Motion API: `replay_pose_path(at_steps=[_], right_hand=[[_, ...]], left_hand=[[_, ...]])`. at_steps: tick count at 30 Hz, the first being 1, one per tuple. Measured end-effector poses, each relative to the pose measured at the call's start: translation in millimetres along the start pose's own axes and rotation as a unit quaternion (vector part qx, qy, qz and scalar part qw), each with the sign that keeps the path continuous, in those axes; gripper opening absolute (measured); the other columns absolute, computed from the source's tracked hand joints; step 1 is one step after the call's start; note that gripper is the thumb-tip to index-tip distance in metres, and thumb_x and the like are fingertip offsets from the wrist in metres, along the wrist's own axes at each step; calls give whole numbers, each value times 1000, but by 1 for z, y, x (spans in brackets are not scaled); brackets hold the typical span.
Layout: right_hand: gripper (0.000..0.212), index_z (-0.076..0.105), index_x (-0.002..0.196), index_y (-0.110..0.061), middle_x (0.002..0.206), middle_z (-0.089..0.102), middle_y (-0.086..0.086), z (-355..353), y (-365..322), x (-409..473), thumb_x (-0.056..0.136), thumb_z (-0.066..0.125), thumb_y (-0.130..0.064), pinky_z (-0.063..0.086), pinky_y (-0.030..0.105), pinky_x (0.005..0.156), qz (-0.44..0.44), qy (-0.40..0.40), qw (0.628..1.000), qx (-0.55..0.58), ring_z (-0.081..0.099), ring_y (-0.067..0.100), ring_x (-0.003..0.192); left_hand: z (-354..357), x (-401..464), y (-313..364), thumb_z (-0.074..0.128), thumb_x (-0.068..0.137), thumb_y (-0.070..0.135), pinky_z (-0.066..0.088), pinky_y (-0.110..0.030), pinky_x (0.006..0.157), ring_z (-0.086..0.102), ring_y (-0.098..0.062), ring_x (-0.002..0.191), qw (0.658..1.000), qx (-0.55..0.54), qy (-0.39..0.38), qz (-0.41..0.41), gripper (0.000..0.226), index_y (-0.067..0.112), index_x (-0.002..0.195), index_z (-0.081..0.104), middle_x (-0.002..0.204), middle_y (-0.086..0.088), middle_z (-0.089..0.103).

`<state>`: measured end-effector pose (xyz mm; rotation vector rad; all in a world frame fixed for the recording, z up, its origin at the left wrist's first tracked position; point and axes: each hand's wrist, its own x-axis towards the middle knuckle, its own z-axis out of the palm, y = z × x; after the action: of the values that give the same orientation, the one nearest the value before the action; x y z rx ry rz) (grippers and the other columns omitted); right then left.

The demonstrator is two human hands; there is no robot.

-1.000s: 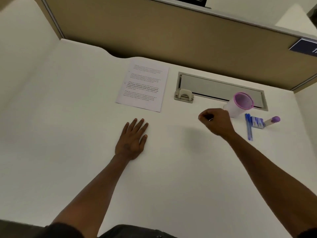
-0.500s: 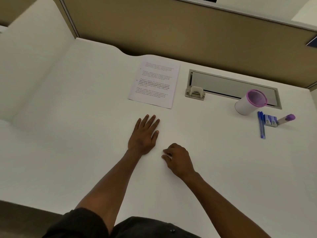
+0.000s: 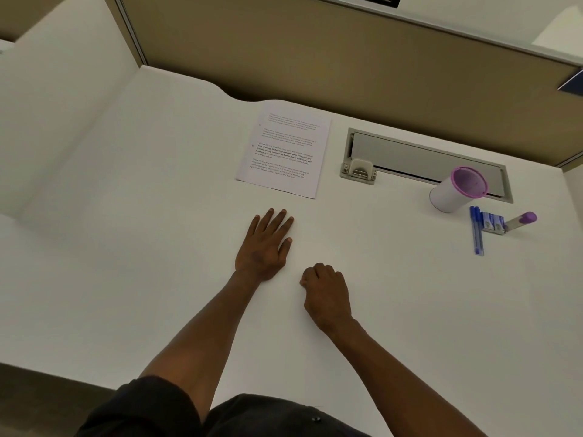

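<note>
My left hand (image 3: 266,246) lies flat on the white desk (image 3: 157,247), palm down with fingers straight, just below a printed sheet of paper (image 3: 285,149). My right hand (image 3: 326,294) rests on the desk to its right, a little nearer me. Its fingers are curled under into a loose fist, and nothing shows in it, though the fingers hide whatever may be inside. A white cup with a purple rim (image 3: 457,189) stands at the far right.
Beside the cup lie blue pens (image 3: 477,230), a small blue-and-white packet (image 3: 492,221) and a purple-capped tube (image 3: 522,219). A grey cable hatch (image 3: 419,159) is set into the desk at the back. Tan partition walls close off the back and left.
My right hand has come back from beside the cup to the desk near my left hand and has stayed there, curled. My left hand has not moved.
</note>
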<state>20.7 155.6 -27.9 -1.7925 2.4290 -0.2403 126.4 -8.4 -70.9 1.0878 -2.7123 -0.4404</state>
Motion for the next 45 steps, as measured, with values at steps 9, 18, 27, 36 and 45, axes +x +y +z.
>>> replay_pose_path(at_steps=[9, 18, 27, 36, 45], right_hand=[[17, 60, 82, -20, 83, 61, -9, -30, 32, 14, 95, 50, -16, 42, 25, 66, 244, -41, 900, 360, 53, 9, 74], [18, 65, 82, -20, 74, 59, -7, -37, 50, -2, 96, 53, -19, 40, 23, 60, 321, -82, 792, 513, 52, 12, 70], [10, 71, 93, -21, 89, 68, -5, -11, 24, 1, 89, 64, -26, 50, 29, 77, 143, -17, 968, 208, 63, 13, 82], [17, 74, 95, -17, 94, 68, -1, -7, 14, 5, 92, 59, -25, 52, 37, 75, 99, 6, 987, 131, 61, 19, 88], [16, 59, 94, -8, 90, 58, 9, -6, 10, 5, 91, 43, -7, 36, 34, 58, 31, -42, 998, -26, 54, 25, 73]], left_hand=[[0, 0, 0, 32, 103, 42, 13, -43, 126, 13, -16, 154, 1000, -5, 18, 4, 54, 29, 156, 29, 164, 8, 23], [0, -1, 1, 35, 103, 40, 13, -43, 126, 14, -16, 154, 1000, -8, 28, 9, 53, 29, 155, 32, 164, 8, 25], [1, -1, 0, 32, 104, 42, 11, -43, 126, 10, -15, 154, 1000, -1, 14, 7, 54, 29, 156, 28, 165, 7, 21], [2, 0, -1, 29, 103, 43, 11, -43, 126, 10, -16, 155, 1000, -2, 10, 7, 55, 29, 156, 26, 165, 7, 20], [0, -1, 0, 32, 104, 42, 10, -43, 126, 11, -16, 155, 1000, -1, 12, 8, 54, 29, 156, 28, 165, 6, 22]])
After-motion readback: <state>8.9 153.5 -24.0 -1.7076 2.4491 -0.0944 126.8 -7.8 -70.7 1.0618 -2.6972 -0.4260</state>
